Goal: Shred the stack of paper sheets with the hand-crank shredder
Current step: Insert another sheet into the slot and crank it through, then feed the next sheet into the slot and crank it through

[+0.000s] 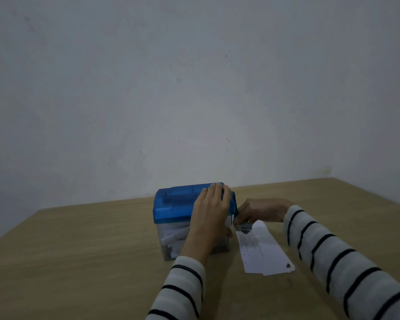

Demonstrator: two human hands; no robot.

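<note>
Wooden table (79,262) bearing blue-topped shredder (173,204), paper sheets (261,252) just beside it.

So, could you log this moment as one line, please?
left hand steadies shredder | right hand grips crank | sheets on table

I can read nothing: the lines printed on my paper sheets (261,250) are too blurred.

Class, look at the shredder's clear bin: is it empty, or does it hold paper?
It holds paper: white shreds show through the clear bin under the blue lid.
</note>
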